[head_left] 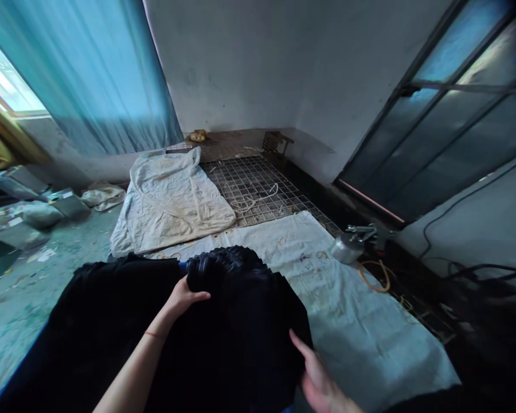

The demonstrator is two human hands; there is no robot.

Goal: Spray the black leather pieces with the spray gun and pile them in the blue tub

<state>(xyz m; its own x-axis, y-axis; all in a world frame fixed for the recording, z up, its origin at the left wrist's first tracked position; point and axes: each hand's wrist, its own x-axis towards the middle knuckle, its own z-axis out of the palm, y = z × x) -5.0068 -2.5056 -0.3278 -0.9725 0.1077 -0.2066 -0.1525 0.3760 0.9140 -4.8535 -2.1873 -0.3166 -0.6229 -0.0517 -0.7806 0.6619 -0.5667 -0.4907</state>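
Observation:
A large bundle of black pleated fabric fills the lower middle, its ruffled folds bunched along the far edge. My left hand grips it at the upper left, thumb lying across the front and the other fingers hidden behind folds. At its right edge my right hand holds the same bundle, with the thumb on top and the fingers mostly out of sight. More black fabric lies to the left of my left hand, over something blue that shows only at the edges.
Beyond the bundle are a pale cloth, a crumpled white sheet and a wire mesh. A metal spray gun with a cup stands at the right beside a hose. Boxes and bags sit at left.

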